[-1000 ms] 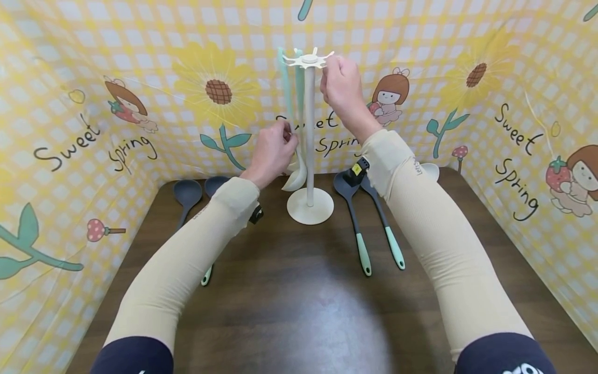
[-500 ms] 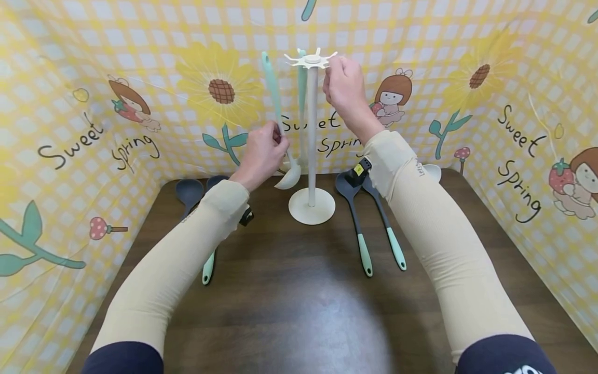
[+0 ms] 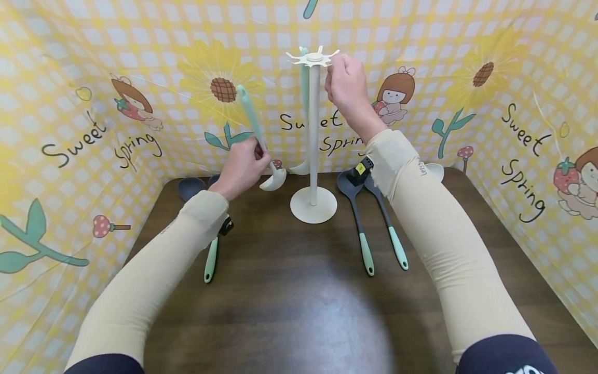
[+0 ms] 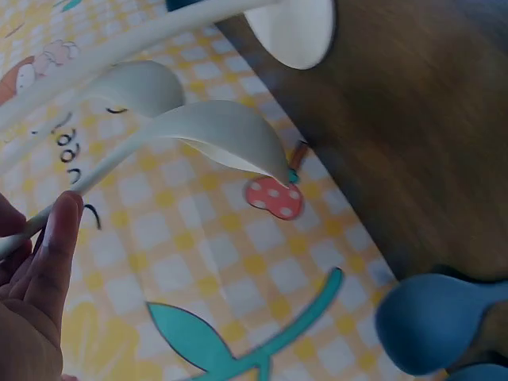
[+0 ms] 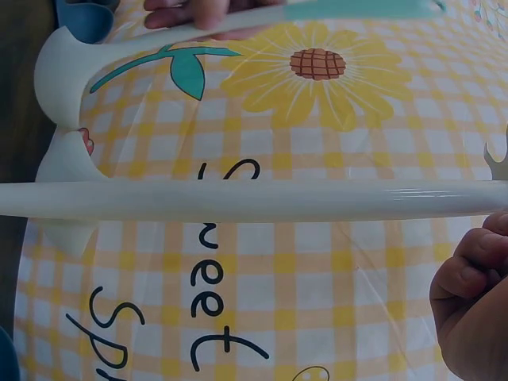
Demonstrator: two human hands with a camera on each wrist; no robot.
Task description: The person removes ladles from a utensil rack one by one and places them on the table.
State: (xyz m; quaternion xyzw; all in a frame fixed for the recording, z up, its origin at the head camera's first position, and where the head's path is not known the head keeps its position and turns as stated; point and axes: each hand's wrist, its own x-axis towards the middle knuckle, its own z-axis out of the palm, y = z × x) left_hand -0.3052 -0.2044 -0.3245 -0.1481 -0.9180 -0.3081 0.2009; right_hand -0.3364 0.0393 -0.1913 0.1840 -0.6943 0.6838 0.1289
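A utensil stand [image 3: 313, 135] has a round base and a ring of white hooks on top. My left hand [image 3: 243, 162] pinches the pale shaft of a ladle [image 3: 252, 115] left of the stand. This ladle leans, its mint handle end up and its white bowl down; the right wrist view shows the bowl [image 5: 62, 79] apart from the post. A second white ladle [image 3: 305, 91] with a mint handle hangs from a hook behind the post. At the top right, my right hand [image 3: 347, 83] grips the stand by a hook, fingers curled; the hook tip is hidden.
Right of the base lie two dark utensils [image 3: 356, 213] [image 3: 386, 218] with mint handles. More dark spoons [image 3: 190, 187] lie at the back left, partly behind the left arm. A white utensil head [image 3: 434, 171] shows beyond the right sleeve. A checked cloth wall [image 3: 187, 124] encloses the table.
My left hand has drawn the ladle away from the hooks, moving left and downward, and the ladle now tilts more. My right hand stays at the top of the stand.
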